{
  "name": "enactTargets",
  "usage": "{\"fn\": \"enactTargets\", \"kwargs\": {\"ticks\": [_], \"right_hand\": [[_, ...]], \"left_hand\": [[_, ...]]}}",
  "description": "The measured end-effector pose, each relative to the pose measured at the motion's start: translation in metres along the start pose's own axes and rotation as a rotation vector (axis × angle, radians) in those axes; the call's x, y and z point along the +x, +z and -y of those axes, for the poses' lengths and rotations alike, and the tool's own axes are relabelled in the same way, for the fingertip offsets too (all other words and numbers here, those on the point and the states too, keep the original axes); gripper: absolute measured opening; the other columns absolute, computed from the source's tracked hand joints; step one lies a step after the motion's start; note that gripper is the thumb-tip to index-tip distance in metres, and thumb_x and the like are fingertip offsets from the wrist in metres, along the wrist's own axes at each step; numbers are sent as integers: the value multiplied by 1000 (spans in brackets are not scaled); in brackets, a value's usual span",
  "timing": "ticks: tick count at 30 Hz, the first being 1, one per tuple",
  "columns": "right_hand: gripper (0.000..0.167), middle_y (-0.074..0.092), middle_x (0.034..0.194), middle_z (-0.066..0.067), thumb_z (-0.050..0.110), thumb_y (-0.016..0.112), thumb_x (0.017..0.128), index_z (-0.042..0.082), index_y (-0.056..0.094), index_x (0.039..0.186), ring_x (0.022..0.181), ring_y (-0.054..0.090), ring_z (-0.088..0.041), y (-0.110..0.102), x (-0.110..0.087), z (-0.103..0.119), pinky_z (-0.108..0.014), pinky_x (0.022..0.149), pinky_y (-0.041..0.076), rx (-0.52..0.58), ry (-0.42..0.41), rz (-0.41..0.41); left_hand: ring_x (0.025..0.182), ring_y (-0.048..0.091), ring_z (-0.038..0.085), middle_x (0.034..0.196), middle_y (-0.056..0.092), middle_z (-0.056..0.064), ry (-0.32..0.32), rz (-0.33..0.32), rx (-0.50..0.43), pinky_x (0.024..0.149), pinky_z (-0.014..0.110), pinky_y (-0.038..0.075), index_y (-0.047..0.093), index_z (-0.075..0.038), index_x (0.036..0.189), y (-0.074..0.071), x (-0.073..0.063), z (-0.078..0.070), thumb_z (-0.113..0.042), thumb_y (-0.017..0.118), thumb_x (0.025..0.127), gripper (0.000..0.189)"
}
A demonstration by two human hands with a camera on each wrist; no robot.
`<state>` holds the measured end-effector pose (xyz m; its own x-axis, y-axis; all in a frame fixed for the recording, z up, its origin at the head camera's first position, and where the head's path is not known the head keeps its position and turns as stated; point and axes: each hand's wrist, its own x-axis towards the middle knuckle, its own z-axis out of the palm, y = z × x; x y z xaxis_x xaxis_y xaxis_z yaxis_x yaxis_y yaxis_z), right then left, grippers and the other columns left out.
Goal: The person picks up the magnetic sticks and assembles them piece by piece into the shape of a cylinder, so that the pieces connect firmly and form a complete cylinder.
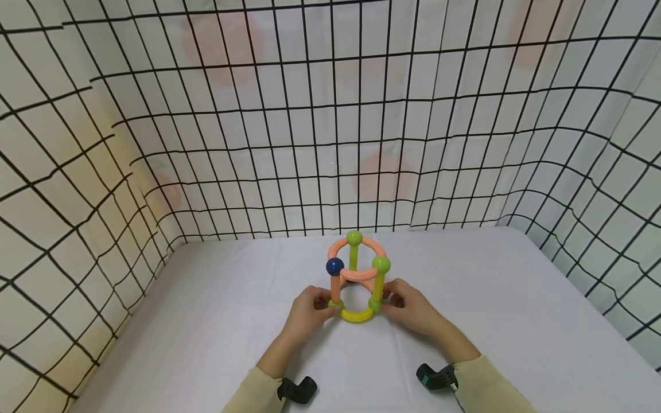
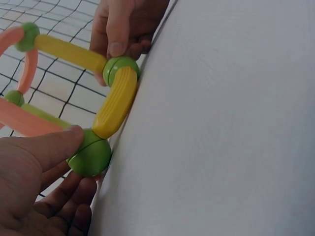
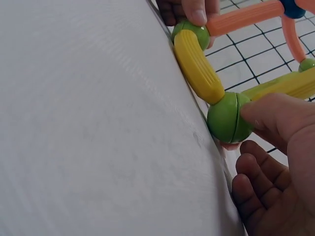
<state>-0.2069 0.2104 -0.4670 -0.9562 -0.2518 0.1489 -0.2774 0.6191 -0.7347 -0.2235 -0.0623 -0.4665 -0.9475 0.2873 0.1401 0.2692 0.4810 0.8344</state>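
A toy frame of magnetic balls and rods stands upright on the white table. Its upper ring of pink curved rods [image 1: 358, 275] joins a navy ball [image 1: 335, 266] and two green balls, one at the back [image 1: 354, 238]. Straight rods run down to the lower ring, whose front piece is a yellow curved rod [image 1: 357, 316]. My left hand [image 1: 307, 312] pinches the lower left green ball [image 2: 89, 156], thumb on top. At the opposite end of the yellow rod, my right hand [image 1: 413, 307] holds the lower right green ball [image 3: 230, 118] with its thumb against it.
The white tabletop [image 1: 217, 321] spreads around the frame. Behind it and along both sides rises a pale cloth wall with a black grid [image 1: 320, 126]. Black wrist cameras sit on the left wrist [image 1: 298, 390] and right wrist [image 1: 436, 377], next to beige sleeves.
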Motion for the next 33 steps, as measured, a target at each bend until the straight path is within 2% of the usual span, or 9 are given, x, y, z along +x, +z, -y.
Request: {"fn": "enactTargets", "kwargs": {"ticks": [5, 10, 17, 24, 28, 33], "right_hand": [[25, 59, 101, 1, 19, 73, 89, 17, 65, 112, 80, 50, -10, 1, -1, -1, -22, 67, 44, -11, 4, -48], [22, 62, 104, 2, 18, 73, 90, 17, 66, 110, 80, 53, -7, 4, -1, -2, -21, 70, 47, -16, -36, -96], [17, 65, 106, 1, 17, 72, 91, 18, 67, 108, 74, 54, -6, 7, 0, 4, -22, 65, 47, 0, -81, -173], [14, 67, 102, 0, 12, 69, 93, 15, 68, 107, 67, 51, -1, 11, 0, 4, -20, 60, 46, -30, -122, -212], [13, 66, 100, -1, 9, 68, 93, 12, 69, 106, 62, 51, 1, 13, 1, 3, -20, 57, 47, -34, -168, -225], [12, 65, 99, -1, 10, 67, 94, 12, 70, 105, 62, 52, 2, 14, 2, 4, -21, 56, 47, -39, -180, -225]], "left_hand": [[87, 55, 17, 99, 60, 7, 8, -3, -20, 72, 20, 48, 72, -6, 109, 3, 0, 1, -17, 81, 84, 29], [86, 54, 16, 99, 60, 6, 7, -10, -33, 71, 19, 46, 71, -8, 112, 4, 0, 0, -18, 80, 85, 30], [92, 61, 15, 108, 66, 6, 27, -44, -116, 74, 20, 52, 71, -11, 114, 3, 0, -2, -17, 77, 88, 27], [88, 61, 15, 101, 69, 5, 22, -42, -136, 69, 22, 51, 73, -13, 114, 4, 1, -4, -17, 76, 89, 26], [89, 63, 15, 100, 71, 4, 28, -59, -132, 71, 22, 52, 74, -13, 113, 4, 1, -3, -17, 76, 89, 24], [89, 66, 15, 100, 73, 3, 52, -83, -126, 76, 22, 54, 75, -14, 111, 4, 1, -1, -17, 77, 88, 24]]}}
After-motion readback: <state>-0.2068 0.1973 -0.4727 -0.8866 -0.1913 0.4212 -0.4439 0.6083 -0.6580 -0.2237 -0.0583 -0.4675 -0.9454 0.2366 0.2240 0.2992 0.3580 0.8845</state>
